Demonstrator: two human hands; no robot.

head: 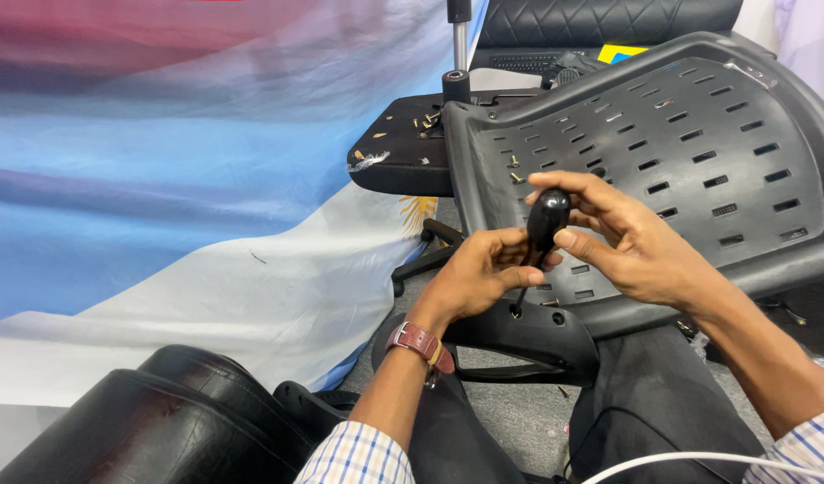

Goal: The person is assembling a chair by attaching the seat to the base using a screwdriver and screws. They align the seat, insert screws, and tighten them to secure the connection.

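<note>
A black plastic chair back (699, 152) with rows of slots lies tilted across my lap. My right hand (627, 237) grips the rounded black handle of a screwdriver (545, 222), which stands nearly upright with its tip on a black bracket (537, 332) at the shell's lower edge. My left hand (484, 269), with a brown-strapped watch on the wrist, pinches the screwdriver's shaft low down, close to the tip. A few brass screws (514, 163) sit on the shell's upper left part.
A black chair seat (394, 152) with scattered screws and a gas-lift column (458, 54) stands behind. A blue, white and red cloth (179, 179) covers the left side. A black cushioned piece (161, 421) lies at lower left; a white cable (699, 459) crosses my lap.
</note>
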